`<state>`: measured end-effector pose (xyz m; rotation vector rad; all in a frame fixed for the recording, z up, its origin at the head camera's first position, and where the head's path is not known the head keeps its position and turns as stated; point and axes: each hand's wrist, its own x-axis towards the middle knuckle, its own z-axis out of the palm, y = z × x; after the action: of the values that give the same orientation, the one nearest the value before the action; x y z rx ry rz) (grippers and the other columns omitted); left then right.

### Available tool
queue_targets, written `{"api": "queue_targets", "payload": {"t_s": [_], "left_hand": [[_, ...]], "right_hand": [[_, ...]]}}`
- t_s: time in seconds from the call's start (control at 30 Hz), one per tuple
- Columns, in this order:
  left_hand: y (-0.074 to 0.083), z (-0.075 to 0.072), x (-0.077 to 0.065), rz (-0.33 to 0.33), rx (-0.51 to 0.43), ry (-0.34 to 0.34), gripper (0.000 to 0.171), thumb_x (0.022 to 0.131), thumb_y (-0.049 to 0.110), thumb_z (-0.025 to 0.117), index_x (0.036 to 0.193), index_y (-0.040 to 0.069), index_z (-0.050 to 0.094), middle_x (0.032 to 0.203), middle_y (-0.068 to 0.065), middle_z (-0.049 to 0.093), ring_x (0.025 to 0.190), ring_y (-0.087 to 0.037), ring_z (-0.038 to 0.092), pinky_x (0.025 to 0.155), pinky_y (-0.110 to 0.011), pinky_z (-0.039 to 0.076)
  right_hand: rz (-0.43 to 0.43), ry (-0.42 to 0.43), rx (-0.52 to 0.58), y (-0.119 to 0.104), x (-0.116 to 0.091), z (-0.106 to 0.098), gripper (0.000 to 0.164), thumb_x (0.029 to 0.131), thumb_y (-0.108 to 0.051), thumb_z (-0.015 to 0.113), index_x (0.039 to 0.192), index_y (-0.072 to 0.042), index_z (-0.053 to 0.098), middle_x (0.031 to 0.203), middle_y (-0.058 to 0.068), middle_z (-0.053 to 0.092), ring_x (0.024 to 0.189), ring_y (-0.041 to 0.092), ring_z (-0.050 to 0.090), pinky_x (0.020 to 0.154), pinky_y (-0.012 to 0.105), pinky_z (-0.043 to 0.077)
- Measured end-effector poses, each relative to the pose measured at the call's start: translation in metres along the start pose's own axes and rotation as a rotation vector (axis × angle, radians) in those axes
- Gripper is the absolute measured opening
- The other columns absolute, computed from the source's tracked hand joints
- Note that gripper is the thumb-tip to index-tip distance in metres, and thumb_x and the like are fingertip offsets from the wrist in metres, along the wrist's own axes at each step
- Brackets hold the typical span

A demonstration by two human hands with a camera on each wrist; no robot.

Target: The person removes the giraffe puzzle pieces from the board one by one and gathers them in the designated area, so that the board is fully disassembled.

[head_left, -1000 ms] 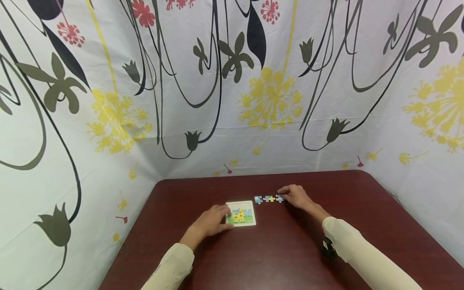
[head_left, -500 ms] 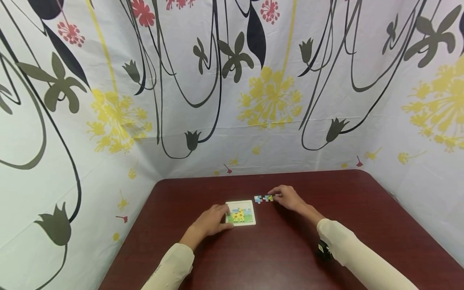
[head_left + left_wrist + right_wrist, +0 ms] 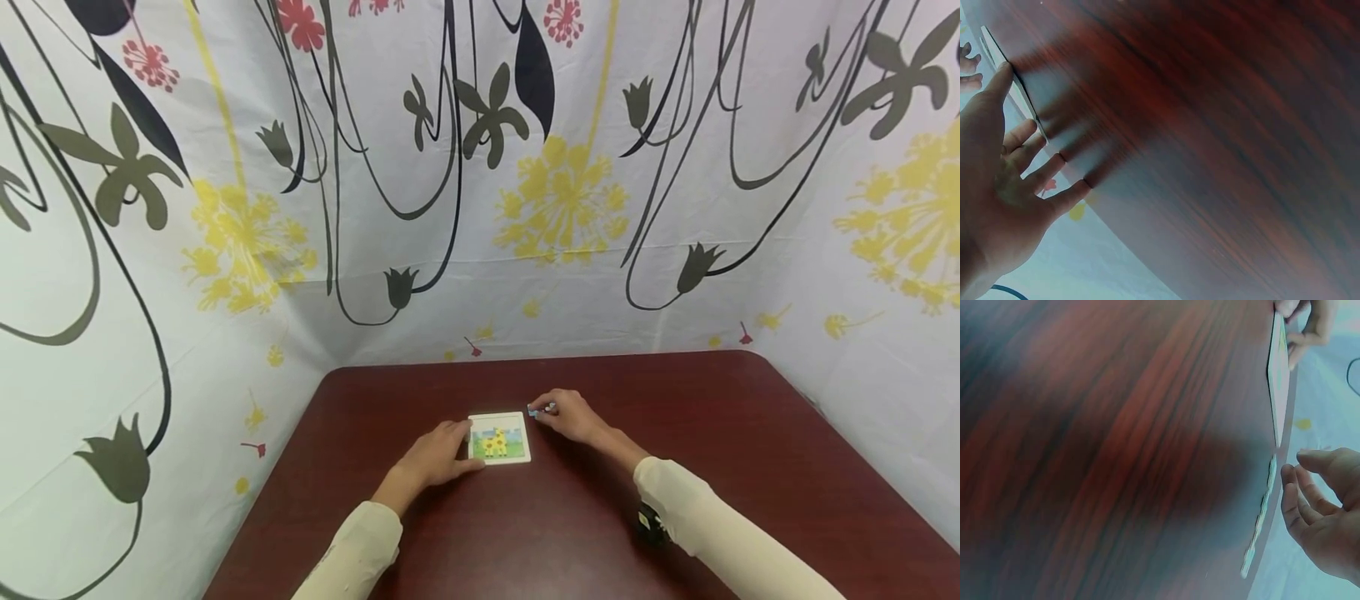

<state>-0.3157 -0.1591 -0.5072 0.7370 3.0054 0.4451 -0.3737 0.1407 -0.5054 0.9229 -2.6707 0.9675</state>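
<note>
A square puzzle board (image 3: 499, 460) with a white rim and a yellow giraffe picture lies flat on the table. My left hand (image 3: 433, 455) holds it at its left side, thumb at the near edge and fingers at the far-left part. Right of the board, my right hand (image 3: 572, 417) hovers over loose jigsaw pieces (image 3: 532, 411), thumb and fingertips around the leftmost one. In the right wrist view the pieces (image 3: 1263, 512) lie in a row, seen edge-on. My right fingers are bent loosely close to them, with nothing visible between them.
The dark red wooden table (image 3: 480, 533) reaches back to a white curtain (image 3: 420, 250) printed with flowers, which also stands at both sides. A black device (image 3: 651, 523) sits at my right wrist.
My right hand has moved left along the row of jigsaw pieces, from the rightmost one to the leftmost, covering most of them. My left hand stays at the board.
</note>
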Motion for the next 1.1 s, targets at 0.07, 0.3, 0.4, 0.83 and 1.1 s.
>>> {"api": "queue_targets", "payload": {"t_s": [0.07, 0.3, 0.4, 0.83, 1.1], "left_hand": [[0.000, 0.000, 0.000, -0.019, -0.004, -0.010, 0.066, 0.093, 0.058, 0.072, 0.138, 0.014, 0.054, 0.130, -0.006, 0.061, 0.115, -0.022, 0.057, 0.095, -0.046, 0.052], [-0.002, 0.003, 0.000, -0.041, 0.004, -0.020, 0.064, 0.101, 0.055, 0.062, 0.148, 0.014, 0.051, 0.141, -0.009, 0.059, 0.127, -0.026, 0.056, 0.100, -0.050, 0.050], [-0.002, 0.003, 0.001, -0.019, 0.026, -0.008, 0.061, 0.104, 0.049, 0.059, 0.151, 0.011, 0.049, 0.144, -0.010, 0.058, 0.132, -0.029, 0.055, 0.100, -0.051, 0.051], [0.001, 0.001, 0.003, -0.003, 0.056, 0.006, 0.043, 0.104, 0.046, 0.062, 0.133, 0.015, 0.058, 0.129, -0.004, 0.065, 0.123, -0.026, 0.059, 0.085, -0.047, 0.054], [0.001, 0.001, 0.002, 0.005, 0.059, 0.013, 0.032, 0.103, 0.046, 0.064, 0.117, 0.017, 0.058, 0.114, 0.001, 0.065, 0.107, -0.021, 0.059, 0.076, -0.041, 0.051]], "right_hand": [[-0.008, -0.007, 0.011, -0.005, 0.002, 0.005, 0.017, 0.095, 0.000, 0.072, 0.111, -0.002, 0.078, 0.109, 0.015, 0.073, 0.092, 0.032, 0.075, 0.076, 0.039, 0.060], [-0.045, -0.033, 0.040, -0.020, 0.010, 0.025, 0.017, 0.096, 0.002, 0.070, 0.111, 0.000, 0.078, 0.106, 0.015, 0.073, 0.089, 0.028, 0.074, 0.073, 0.033, 0.059], [-0.060, -0.046, 0.052, -0.026, 0.014, 0.031, 0.017, 0.097, 0.002, 0.069, 0.111, 0.001, 0.077, 0.106, 0.016, 0.073, 0.090, 0.029, 0.074, 0.074, 0.034, 0.060], [-0.015, -0.113, 0.099, -0.046, 0.029, 0.049, 0.017, 0.097, -0.004, 0.073, 0.113, 0.001, 0.077, 0.105, 0.014, 0.072, 0.088, 0.024, 0.071, 0.069, 0.027, 0.057], [-0.013, -0.153, 0.077, -0.050, 0.031, 0.057, 0.021, 0.094, -0.006, 0.076, 0.112, 0.004, 0.077, 0.102, 0.015, 0.074, 0.084, 0.023, 0.073, 0.067, 0.026, 0.058]]}}
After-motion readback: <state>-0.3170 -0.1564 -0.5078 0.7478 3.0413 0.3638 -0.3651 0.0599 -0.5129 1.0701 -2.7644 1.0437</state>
